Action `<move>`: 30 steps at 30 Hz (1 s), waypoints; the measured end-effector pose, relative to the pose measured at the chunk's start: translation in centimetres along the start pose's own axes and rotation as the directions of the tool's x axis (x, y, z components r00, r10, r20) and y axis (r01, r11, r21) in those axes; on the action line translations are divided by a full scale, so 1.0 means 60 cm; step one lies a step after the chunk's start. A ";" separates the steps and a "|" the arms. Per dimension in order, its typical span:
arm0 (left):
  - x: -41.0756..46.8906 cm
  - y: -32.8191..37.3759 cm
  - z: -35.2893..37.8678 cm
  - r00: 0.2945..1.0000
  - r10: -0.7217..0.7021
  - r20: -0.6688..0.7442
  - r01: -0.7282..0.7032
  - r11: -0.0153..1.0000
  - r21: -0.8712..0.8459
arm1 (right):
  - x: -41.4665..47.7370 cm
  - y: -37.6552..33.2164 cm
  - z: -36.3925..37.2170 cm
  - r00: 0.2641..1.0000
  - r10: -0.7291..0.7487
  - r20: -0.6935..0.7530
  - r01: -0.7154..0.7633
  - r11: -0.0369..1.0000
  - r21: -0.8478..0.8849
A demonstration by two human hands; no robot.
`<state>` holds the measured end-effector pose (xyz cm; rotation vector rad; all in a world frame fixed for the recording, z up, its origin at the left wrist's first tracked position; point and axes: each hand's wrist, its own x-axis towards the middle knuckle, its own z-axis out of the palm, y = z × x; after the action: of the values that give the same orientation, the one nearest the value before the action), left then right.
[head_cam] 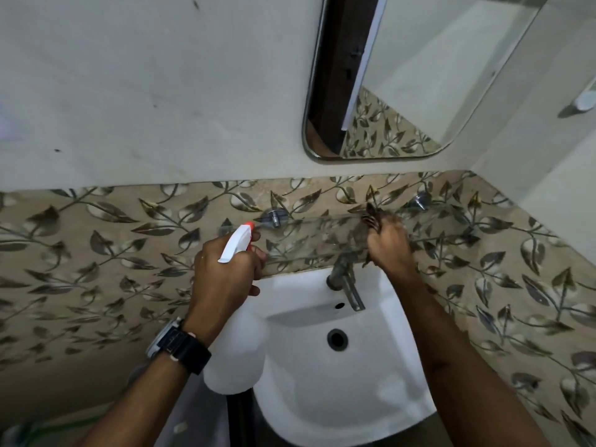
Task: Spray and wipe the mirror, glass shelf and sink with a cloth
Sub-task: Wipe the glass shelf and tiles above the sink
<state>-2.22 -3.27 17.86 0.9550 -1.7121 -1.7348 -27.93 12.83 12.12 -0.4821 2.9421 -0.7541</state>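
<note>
Leaf-tiled wall ahead, our left hand (225,272) grips the sprayer (237,317) while the right (388,243), clutching the cloth (372,219), could overload the shelf (309,240) beneath it.

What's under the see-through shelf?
Below the glass shelf sit the tap and white sink. The right hand, holding a cloth, covers part of the shelf.

- Left hand (222,272) grips white spray bottle (237,350), orange nozzle toward glass shelf (309,235).
- Right hand (388,243) presses dark cloth (372,219) onto shelf, blurred.
- Tap (346,282) over white sink (335,375).
- Mirror (416,75) above, on wall.
- Black watch (179,345) on left wrist.
</note>
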 end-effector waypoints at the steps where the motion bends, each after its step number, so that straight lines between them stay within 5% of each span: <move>1: 0.001 -0.002 -0.005 1.000 -0.007 -0.008 0.007 1.000 0.004 | -0.004 -0.013 0.011 1.000 -0.006 0.011 0.006 1.000 -0.015; 5: 0.005 -0.008 -0.015 0.999 -0.025 -0.026 0.026 1.000 0.003 | -0.079 -0.095 0.091 0.955 -0.295 -0.011 0.295 0.955 0.030; 9: 0.001 -0.011 -0.013 0.999 -0.034 -0.025 0.035 0.999 0.021 | -0.099 -0.110 0.096 0.846 -0.511 0.150 0.512 0.858 0.039; 16: 0.003 -0.021 -0.042 0.995 -0.079 -0.053 0.079 0.997 -0.007 | -0.043 -0.055 0.034 0.990 -0.137 0.012 0.137 0.991 0.007; 19: 0.006 -0.026 -0.056 0.993 -0.059 -0.098 0.063 0.997 0.038 | -0.092 -0.112 0.091 0.945 -0.298 -0.136 0.299 0.954 -0.016; 23: 0.005 -0.021 -0.057 0.994 -0.019 -0.108 0.032 0.992 0.121 | -0.168 -0.199 0.155 0.814 -0.581 -0.010 0.581 0.814 0.029; 26: 0.005 -0.016 -0.063 0.993 0.008 -0.119 0.006 0.993 0.114 | -0.147 -0.190 0.139 0.830 -0.550 0.087 0.537 0.832 0.140; 30: 0.005 -0.019 -0.085 0.990 0.005 -0.143 0.013 0.992 0.122 | -0.119 -0.171 0.140 0.884 -0.467 -0.024 0.468 0.883 0.028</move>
<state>1.67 -6.61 16.90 1.1095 -1.7402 -1.5375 -17.09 2.73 9.56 -1.2186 2.8425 -0.8433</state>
